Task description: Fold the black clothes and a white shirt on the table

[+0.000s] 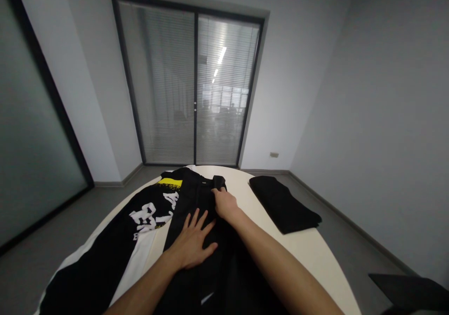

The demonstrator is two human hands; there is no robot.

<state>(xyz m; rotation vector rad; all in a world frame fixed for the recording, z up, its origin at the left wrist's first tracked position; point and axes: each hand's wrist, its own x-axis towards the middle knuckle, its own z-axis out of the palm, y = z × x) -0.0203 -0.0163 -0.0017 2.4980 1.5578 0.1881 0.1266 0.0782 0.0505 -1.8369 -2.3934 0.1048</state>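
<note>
**The left hand (192,244) and the right hand (226,205) are touching a black garment (220,270)**

On the far left of the frame, a big frosted glass panel (30,128) is standing in a dark frame. At the lower left, a black and white printed garment (115,240) is lying on the round, cream table (242,182), showing white letters and a yellow patch. Above it, a glass door (164,86) with blinds is filling the upper middle.

The black garment is lying at the lower middle, just beside the printed one, and is showing a white swoosh (206,298) near the bottom. The left hand is resting flat on it with fingers spread wide, holding nothing. The right hand is touching its upper right edge with bent fingers; I cannot tell if they are pinching the cloth.

Right of the middle, a folded black cloth (282,203) is lying on the table, apart from both hands. A dark flat thing (414,289) is sitting at the lower right.
</note>
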